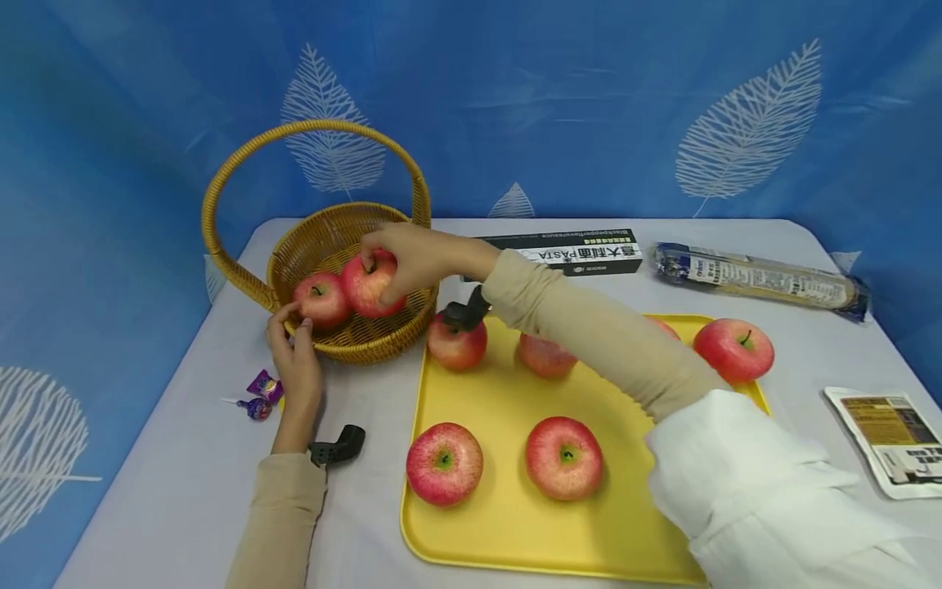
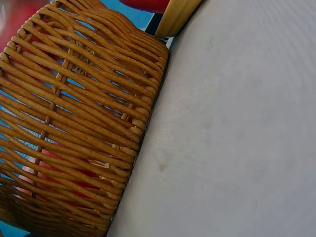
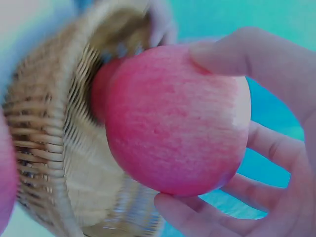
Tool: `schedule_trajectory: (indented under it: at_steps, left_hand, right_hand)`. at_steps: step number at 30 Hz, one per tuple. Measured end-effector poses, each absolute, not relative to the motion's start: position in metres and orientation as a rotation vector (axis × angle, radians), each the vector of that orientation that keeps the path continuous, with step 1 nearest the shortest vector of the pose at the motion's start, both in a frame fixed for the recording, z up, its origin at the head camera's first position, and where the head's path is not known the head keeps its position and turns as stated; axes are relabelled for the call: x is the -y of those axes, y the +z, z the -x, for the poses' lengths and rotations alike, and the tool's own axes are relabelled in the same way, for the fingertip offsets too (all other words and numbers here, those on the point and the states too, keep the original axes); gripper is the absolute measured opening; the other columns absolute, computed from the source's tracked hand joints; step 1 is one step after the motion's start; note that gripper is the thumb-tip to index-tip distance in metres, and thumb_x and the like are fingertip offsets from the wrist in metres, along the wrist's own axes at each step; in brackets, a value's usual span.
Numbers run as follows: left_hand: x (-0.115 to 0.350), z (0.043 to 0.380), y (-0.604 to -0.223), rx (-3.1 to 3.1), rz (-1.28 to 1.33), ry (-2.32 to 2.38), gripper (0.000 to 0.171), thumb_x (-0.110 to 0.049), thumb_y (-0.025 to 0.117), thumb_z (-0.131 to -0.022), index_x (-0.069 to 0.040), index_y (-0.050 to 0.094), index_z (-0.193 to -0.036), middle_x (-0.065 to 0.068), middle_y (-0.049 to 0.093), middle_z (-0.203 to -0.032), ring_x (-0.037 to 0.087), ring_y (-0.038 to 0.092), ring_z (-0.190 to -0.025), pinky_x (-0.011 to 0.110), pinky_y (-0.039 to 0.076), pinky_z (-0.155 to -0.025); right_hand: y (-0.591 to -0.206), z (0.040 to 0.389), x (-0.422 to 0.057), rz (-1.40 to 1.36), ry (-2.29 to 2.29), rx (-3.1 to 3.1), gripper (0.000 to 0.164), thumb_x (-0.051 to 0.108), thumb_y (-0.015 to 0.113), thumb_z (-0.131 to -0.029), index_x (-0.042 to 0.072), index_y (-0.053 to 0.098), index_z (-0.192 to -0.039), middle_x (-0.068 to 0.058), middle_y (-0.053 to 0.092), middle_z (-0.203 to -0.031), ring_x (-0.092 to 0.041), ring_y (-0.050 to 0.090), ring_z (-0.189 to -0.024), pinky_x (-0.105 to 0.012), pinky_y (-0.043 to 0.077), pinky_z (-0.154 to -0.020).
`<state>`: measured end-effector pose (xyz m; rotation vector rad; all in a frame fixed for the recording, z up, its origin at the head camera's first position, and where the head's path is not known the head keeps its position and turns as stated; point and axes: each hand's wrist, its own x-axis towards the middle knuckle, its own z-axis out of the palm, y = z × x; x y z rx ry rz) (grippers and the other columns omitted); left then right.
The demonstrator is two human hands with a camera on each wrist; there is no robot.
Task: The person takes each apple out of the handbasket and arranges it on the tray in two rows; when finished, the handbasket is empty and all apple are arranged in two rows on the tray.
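Note:
My right hand (image 1: 419, 258) grips a red apple (image 1: 368, 288) over the wicker basket (image 1: 379, 348), thumb and fingers spread around its sides. In the right wrist view that apple (image 3: 173, 121) fills the middle, with the basket's wall (image 3: 39, 118) to its left. Another apple (image 1: 322, 304) lies inside the basket, beside the held one. On the near left side, my left hand (image 1: 298, 368) holds the basket's rim with its fingertips. The left wrist view shows the woven side (image 2: 84, 113) up close, with red showing through the gaps; the left fingers are mostly out of it.
Right of the basket lies a yellow tray (image 1: 508, 532) with several apples (image 1: 564, 458). A black pasta box (image 1: 589, 252) and a long noodle pack (image 1: 765, 278) lie behind it. A flat packet (image 1: 890, 442) is far right. Small candies (image 1: 261, 397) lie near my left hand.

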<state>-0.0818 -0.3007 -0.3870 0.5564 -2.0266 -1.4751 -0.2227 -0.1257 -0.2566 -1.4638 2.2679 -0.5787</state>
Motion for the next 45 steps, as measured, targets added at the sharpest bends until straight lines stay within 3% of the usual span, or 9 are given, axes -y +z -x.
schedule_trajectory:
  at_steps: [6, 13, 17, 22, 26, 31, 38, 42, 45]
  left_hand:
    - [0.310, 0.076, -0.388, 1.991, -0.539, -1.450, 0.034, -0.018, 0.039, -0.092, -0.006, 0.045, -0.124, 0.003, 0.037, -0.128, 0.013, 0.029, -0.128, 0.033, 0.020, -0.109]
    - [0.319, 0.070, -0.389, 1.977, -0.576, -1.442, 0.033, -0.018, 0.039, -0.092, -0.011, 0.045, -0.123, 0.001, 0.037, -0.129, 0.009, 0.029, -0.127, 0.031, 0.020, -0.108]
    - [0.320, 0.069, -0.390, 1.962, -0.576, -1.450, 0.032, -0.017, 0.039, -0.092, -0.010, 0.045, -0.123, -0.002, 0.037, -0.127, 0.008, 0.031, -0.125, 0.029, 0.021, -0.107]
    - [0.319, 0.069, -0.392, 1.959, -0.553, -1.460, 0.032, -0.017, 0.040, -0.093, -0.008, 0.044, -0.123, -0.007, 0.036, -0.123, 0.007, 0.031, -0.123, 0.026, 0.023, -0.104]
    - [0.318, 0.067, -0.390, 1.969, -0.549, -1.445, 0.033, -0.017, 0.039, -0.092, -0.006, 0.044, -0.123, -0.004, 0.037, -0.125, 0.007, 0.031, -0.123, 0.027, 0.022, -0.106]
    - [0.319, 0.068, -0.389, 1.978, -0.559, -1.450, 0.032, -0.018, 0.039, -0.093, -0.008, 0.044, -0.124, -0.003, 0.036, -0.127, 0.008, 0.030, -0.125, 0.027, 0.021, -0.107]
    - [0.320, 0.069, -0.391, 2.008, -0.566, -1.435, 0.033, -0.021, 0.038, -0.093, -0.011, 0.043, -0.125, -0.001, 0.035, -0.130, 0.010, 0.029, -0.128, 0.030, 0.019, -0.109]
    - [0.320, 0.068, -0.390, 2.001, -0.566, -1.422, 0.033, -0.020, 0.038, -0.093, -0.010, 0.043, -0.124, -0.003, 0.037, -0.128, 0.009, 0.030, -0.127, 0.028, 0.020, -0.109]
    - [0.321, 0.068, -0.388, 2.007, -0.567, -1.428, 0.033, -0.019, 0.037, -0.093, -0.009, 0.043, -0.125, -0.003, 0.037, -0.128, 0.009, 0.030, -0.128, 0.028, 0.020, -0.109]
  right_hand:
    - [-0.232, 0.189, 0.047, 1.605, -0.828, -2.187, 0.041, 0.032, 0.075, -0.065, 0.017, 0.056, -0.098, 0.002, 0.050, -0.111, -0.011, 0.044, -0.102, -0.026, 0.043, -0.084]
    - [-0.241, 0.143, -0.066, 1.465, -0.823, -2.321, 0.042, 0.026, 0.077, -0.065, 0.027, 0.054, -0.101, 0.004, 0.045, -0.127, -0.010, 0.049, -0.108, -0.033, 0.045, -0.086]
    - [-0.263, 0.118, -0.124, 1.367, -0.738, -2.489, 0.049, 0.026, 0.080, -0.063, 0.034, 0.052, -0.103, 0.008, 0.045, -0.127, -0.005, 0.045, -0.112, -0.023, 0.044, -0.084]
    - [-0.293, 0.088, -0.173, 1.230, -0.708, -2.636, 0.051, 0.027, 0.083, -0.059, 0.036, 0.051, -0.097, 0.011, 0.048, -0.122, 0.002, 0.040, -0.113, -0.008, 0.033, -0.086]
    - [-0.311, 0.068, -0.189, 1.122, -0.750, -2.642, 0.051, 0.028, 0.084, -0.057, 0.036, 0.050, -0.093, 0.013, 0.046, -0.118, 0.006, 0.039, -0.108, -0.004, 0.031, -0.086]
    - [-0.319, 0.055, -0.193, 1.059, -0.687, -2.633, 0.049, 0.033, 0.082, -0.059, 0.037, 0.047, -0.094, 0.015, 0.042, -0.120, 0.009, 0.035, -0.107, -0.013, 0.042, -0.080]
    - [-0.299, 0.062, -0.195, 1.082, -0.533, -2.655, 0.042, 0.050, 0.070, -0.067, 0.039, 0.048, -0.102, 0.010, 0.048, -0.123, 0.004, 0.042, -0.108, -0.020, 0.046, -0.081]
    - [-0.272, 0.085, -0.176, 1.176, -0.635, -2.742, 0.042, 0.033, 0.074, -0.072, 0.035, 0.053, -0.108, 0.011, 0.054, -0.118, 0.001, 0.046, -0.108, -0.011, 0.038, -0.088]
    - [-0.258, 0.109, -0.146, 1.291, -0.739, -2.789, 0.041, 0.021, 0.074, -0.073, 0.027, 0.056, -0.110, 0.007, 0.056, -0.115, -0.005, 0.048, -0.110, -0.016, 0.037, -0.092]
